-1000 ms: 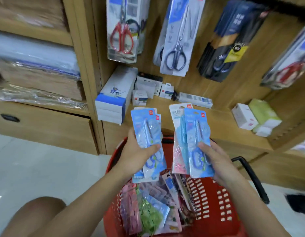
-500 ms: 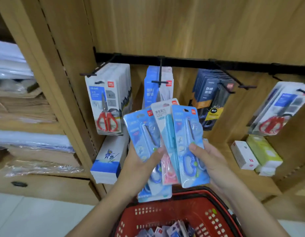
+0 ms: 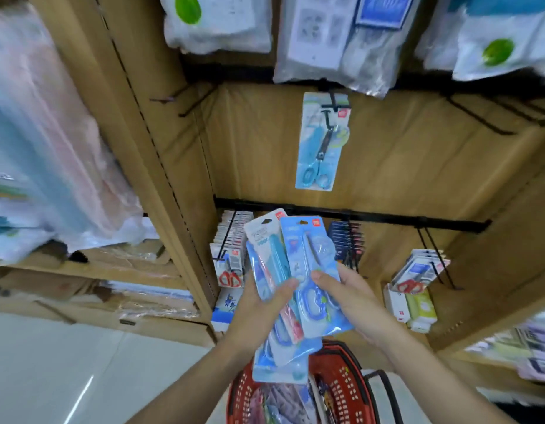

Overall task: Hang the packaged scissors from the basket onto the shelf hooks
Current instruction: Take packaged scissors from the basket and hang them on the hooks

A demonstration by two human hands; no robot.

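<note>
My left hand (image 3: 255, 313) grips several scissor packs (image 3: 266, 249); my right hand (image 3: 353, 301) pinches the front pack (image 3: 307, 249) over the basket (image 3: 347, 390). Another pack (image 3: 321, 142) hangs above.

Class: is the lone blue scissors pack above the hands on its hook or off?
On. The blue scissors pack hangs from a black hook that passes through its top edge.

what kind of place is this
Probably a stationery shop: packaged scissors hang from black hook rails on wooden shelving, with a red shopping basket of stock below.
</note>
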